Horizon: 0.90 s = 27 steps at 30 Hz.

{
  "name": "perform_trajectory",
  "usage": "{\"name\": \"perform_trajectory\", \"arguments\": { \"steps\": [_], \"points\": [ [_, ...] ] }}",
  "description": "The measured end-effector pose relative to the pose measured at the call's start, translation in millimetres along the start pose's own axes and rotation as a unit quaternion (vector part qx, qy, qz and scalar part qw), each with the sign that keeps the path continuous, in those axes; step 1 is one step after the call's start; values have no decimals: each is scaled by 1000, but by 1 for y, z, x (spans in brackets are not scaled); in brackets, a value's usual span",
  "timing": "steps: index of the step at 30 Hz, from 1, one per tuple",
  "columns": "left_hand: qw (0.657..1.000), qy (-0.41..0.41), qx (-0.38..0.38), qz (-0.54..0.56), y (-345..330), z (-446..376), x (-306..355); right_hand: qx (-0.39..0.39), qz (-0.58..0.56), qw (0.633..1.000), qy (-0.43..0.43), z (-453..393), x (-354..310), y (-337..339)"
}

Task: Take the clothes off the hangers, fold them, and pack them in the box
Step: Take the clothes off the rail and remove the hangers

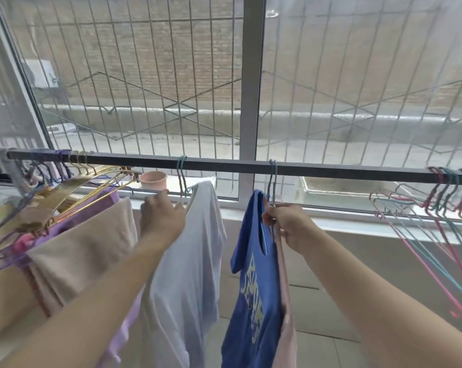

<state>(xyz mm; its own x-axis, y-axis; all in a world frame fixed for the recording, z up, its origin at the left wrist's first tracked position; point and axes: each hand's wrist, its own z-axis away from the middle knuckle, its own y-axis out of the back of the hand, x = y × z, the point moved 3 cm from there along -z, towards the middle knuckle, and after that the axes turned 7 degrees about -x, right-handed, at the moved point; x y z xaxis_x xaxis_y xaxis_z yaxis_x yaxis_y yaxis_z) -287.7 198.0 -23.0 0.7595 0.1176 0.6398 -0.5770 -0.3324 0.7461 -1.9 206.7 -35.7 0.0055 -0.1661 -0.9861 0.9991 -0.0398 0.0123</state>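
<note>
1. Hands first: the left hand point(162, 217) is raised at about 10 o'clock from the middle of the view, fingers curled at the top edge of the white shirt point(187, 274) by its teal hanger point(182, 179). Whether it truly pinches cloth or wire I cannot tell.
2. The right hand point(284, 224), near centre, pinches the collar of the blue shirt point(253, 274) where it meets the blue hanger point(272, 179).
3. Both shirts hang long axis 12 to 6 o'clock, seen edge-on, from the dark rail point(224, 164), which runs 9 to 3 o'clock across the window.
4. Each hook sits at 12 o'clock directly above its hand, so lifting off looks like a straight upward move, in my judgement.
5. A pink garment point(287, 328) hangs against the blue one's 3 o'clock side.
6. Bare hangers point(442, 208) crowd the rail at 3 o'clock, well apart; no box is in view.
</note>
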Motion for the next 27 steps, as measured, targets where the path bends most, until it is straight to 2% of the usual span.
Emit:
{"name": "perform_trajectory", "arguments": {
  "steps": [1,3,4,5,9,13,17,21,24,27],
  "points": [
    [995,47,-53,69,4,-12,-10,-1,0,1000,-1,-2,3,0],
    [939,114,-202,255,-2,-24,-16,-8,-4,1000,-2,-3,6,-1],
    [911,128,-249,303,-6,-27,-15,-15,0,1000,-4,-2,8,-2],
    [898,136,-273,318,-8,-31,-13,-22,11,1000,-4,1,8,-2],
    [897,144,-289,303,-14,-32,9,-29,18,999,-11,9,5,-5],
    [892,64,-339,291,-23,-9,48,-22,-13,1000,-13,7,0,-7],
    [860,42,-336,381,-34,15,96,-30,-55,997,44,14,-18,-13],
    [817,24,-359,451,-35,42,117,-89,-73,987,109,51,-37,-19],
    [795,25,-383,470,-42,69,112,-117,-35,986,111,75,-29,-11],
    [796,57,-366,479,-53,104,103,-123,-11,988,98,98,-10,-2]
  ]
}}
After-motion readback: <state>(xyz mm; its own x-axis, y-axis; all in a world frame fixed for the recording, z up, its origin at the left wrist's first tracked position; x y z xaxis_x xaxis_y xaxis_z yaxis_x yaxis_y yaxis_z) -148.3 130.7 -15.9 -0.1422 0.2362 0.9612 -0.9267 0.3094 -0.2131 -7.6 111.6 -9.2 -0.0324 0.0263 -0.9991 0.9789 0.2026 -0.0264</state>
